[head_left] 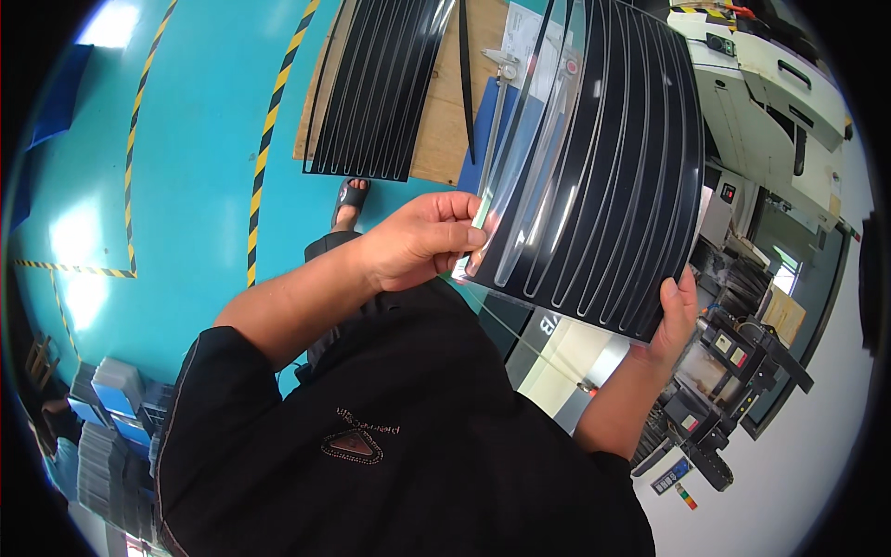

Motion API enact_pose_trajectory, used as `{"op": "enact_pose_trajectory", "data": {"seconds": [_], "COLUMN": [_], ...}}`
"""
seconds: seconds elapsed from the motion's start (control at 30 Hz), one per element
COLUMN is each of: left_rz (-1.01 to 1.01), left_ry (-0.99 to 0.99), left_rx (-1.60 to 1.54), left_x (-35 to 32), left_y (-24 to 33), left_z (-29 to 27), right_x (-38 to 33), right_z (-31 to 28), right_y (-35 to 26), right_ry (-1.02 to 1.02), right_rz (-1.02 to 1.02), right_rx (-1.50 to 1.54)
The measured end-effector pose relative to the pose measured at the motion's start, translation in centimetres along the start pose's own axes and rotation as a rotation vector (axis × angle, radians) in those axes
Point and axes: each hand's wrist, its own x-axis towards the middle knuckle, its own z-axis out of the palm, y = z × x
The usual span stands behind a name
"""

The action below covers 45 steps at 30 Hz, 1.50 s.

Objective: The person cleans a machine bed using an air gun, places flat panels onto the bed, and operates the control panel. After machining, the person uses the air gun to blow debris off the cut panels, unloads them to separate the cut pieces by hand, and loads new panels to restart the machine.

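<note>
Where the teal floor spreads across the left of my view, black-and-yellow tape divides it into lanes. A pale machine occupies the upper right. Ahead, I observe a wooden work surface. The main workpiece, a black panel with long parallel light lines, is held up in front of the torso, between both hands, tilted and appearing curved. A second panel of similar pattern lies on the wood, to the left. A blue sheet lies right of it. My right hand grips the workpiece at its near right corner: thumb on the visible face, other fingers mostly hidden. My left hand has thumb and forefinger narrowed in a pinch on the clear margin at the near left corner. I cannot tell whether that margin is a separate film. A caliper rests beyond it, near the blue sheet.
</note>
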Motion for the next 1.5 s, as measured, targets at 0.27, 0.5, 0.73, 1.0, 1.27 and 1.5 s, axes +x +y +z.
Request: {"op": "enact_pose_trajectory", "data": {"seconds": [0.27,0.5,0.73,1.0,1.27,1.5], "left_rz": [-0.038,0.234,0.394,0.479,0.713,0.691], "left_ry": [-0.115,1.305,1.274,0.894,0.848,0.799], "left_rx": [0.025,0.029,0.079,0.729,0.929,0.693], "left_x": [0.3,-2.8,-3.9,-13.3,-20.0,-12.4], "left_y": [-1.0,-0.5,0.8,13.6,17.9,12.0], "left_z": [-6.4,-27.5,-29.0,-15.9,-0.5,1.8], "right_x": [0.4,0.6,2.7,5.8,9.7,8.8], "right_z": [-0.4,-0.5,0.4,3.0,11.6,15.3], "right_y": [1.4,5.6,10.9,16.9,28.9,23.8], "right_ry": [-0.091,-0.042,-0.124,-0.277,-0.367,-0.060], "right_rz": [0.079,0.145,0.221,0.201,0.362,-0.062], "right_rx": [0.037,-0.031,0.008,0.031,0.191,-0.273]}}
